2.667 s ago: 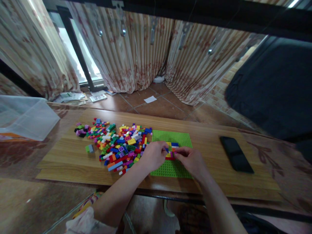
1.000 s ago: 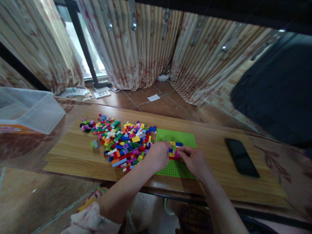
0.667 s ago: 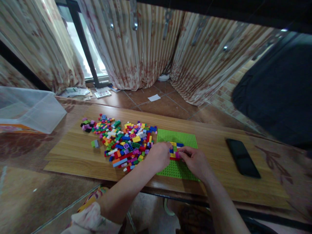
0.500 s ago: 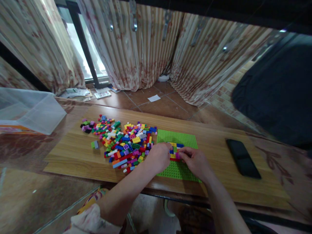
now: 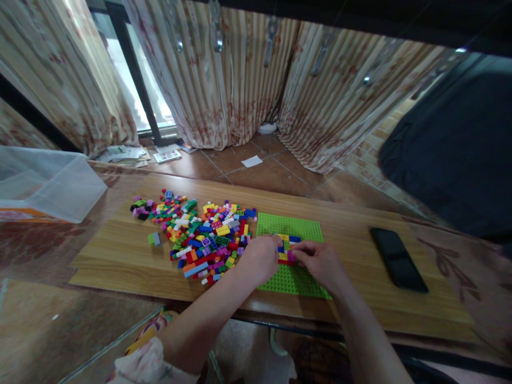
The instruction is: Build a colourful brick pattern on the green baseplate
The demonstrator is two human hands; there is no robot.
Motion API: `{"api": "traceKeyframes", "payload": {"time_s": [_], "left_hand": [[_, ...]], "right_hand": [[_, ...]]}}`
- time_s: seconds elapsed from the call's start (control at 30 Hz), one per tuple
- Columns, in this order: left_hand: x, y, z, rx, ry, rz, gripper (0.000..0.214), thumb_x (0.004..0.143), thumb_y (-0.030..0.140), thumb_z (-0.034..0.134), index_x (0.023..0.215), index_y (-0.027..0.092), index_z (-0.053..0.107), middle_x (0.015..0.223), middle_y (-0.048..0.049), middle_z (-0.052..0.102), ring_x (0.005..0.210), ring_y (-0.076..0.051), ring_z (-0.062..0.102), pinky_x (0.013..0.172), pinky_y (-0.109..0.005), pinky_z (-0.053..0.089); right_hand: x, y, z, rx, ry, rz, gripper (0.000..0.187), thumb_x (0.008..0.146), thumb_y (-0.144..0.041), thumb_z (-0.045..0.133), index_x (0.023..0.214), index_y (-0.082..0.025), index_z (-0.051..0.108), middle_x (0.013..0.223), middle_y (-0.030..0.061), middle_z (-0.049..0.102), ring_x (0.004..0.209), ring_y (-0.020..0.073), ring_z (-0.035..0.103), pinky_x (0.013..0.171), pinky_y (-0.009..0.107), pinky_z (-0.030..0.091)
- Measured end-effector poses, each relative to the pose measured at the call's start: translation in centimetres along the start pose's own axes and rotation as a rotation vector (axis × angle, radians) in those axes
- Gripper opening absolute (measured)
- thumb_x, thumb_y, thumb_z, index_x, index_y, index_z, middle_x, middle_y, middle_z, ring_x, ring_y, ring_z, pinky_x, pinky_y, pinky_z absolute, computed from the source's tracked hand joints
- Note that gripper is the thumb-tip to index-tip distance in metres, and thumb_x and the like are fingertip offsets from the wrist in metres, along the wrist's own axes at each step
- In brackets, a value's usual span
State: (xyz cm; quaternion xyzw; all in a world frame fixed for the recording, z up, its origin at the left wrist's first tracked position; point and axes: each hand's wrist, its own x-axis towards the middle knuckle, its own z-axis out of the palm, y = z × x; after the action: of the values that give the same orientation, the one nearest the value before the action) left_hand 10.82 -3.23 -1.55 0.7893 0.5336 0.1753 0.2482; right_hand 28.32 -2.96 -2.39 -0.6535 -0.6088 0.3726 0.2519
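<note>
A green studded baseplate [image 5: 294, 225] lies on a wooden board. On it stands a small build of yellow, blue, red and pink bricks [image 5: 287, 247]. My left hand [image 5: 260, 258] rests curled against the left side of this build. My right hand [image 5: 320, 264] is closed in a pinch at the build's right edge, fingertips on a pink brick. Left of the baseplate lies a pile of loose coloured bricks [image 5: 200, 232], with one green-grey brick [image 5: 154, 239] apart from it.
A black phone [image 5: 398, 258] lies on the board to the right. A clear plastic box [image 5: 48, 184] stands at the far left. Curtains and a tiled floor with papers lie beyond the table. A dark cloth-covered shape fills the upper right.
Both hands stay at the brick build, barely shifting. The camera view has moved slightly, and the right hand's fingers have pressed closer to the build's right side.
</note>
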Motion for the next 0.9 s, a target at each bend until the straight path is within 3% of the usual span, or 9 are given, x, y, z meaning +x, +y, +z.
{"api": "traceKeyframes", "payload": {"time_s": [0.4, 0.7, 0.9], "left_hand": [[0.12, -0.15, 0.11, 0.023, -0.003, 0.008, 0.024, 0.077, 0.011, 0.045, 0.092, 0.017, 0.063, 0.089, -0.0068, 0.069, 0.084, -0.021, 0.065, 0.079, -0.032, 0.051], [0.07, -0.23, 0.33, 0.020, 0.022, 0.011, 0.025, 0.077, 0.011, 0.046, 0.093, 0.018, 0.064, 0.089, -0.0060, 0.069, 0.084, -0.021, 0.065, 0.080, -0.031, 0.051], [0.08, -0.27, 0.33, 0.022, 0.013, 0.006, 0.024, 0.077, 0.011, 0.047, 0.093, 0.018, 0.063, 0.089, -0.0061, 0.069, 0.084, -0.021, 0.065, 0.079, -0.031, 0.051]], "right_hand": [[0.00, 0.33, 0.07, -0.020, -0.008, -0.045, 0.024, 0.073, -0.033, 0.057, 0.078, -0.018, 0.073, 0.064, 0.0020, 0.068, 0.059, 0.0149, 0.058, 0.055, 0.025, 0.041], [0.14, -0.35, -0.25, -0.017, -0.062, 0.017, 0.024, 0.072, -0.033, 0.056, 0.077, -0.017, 0.072, 0.057, 0.0003, 0.064, 0.052, 0.0134, 0.054, 0.053, 0.025, 0.039], [0.21, 0.03, 0.12, -0.072, -0.008, 0.006, 0.019, 0.072, -0.032, 0.058, 0.073, -0.019, 0.071, 0.062, 0.0010, 0.066, 0.056, 0.0143, 0.057, 0.056, 0.025, 0.040]]}}
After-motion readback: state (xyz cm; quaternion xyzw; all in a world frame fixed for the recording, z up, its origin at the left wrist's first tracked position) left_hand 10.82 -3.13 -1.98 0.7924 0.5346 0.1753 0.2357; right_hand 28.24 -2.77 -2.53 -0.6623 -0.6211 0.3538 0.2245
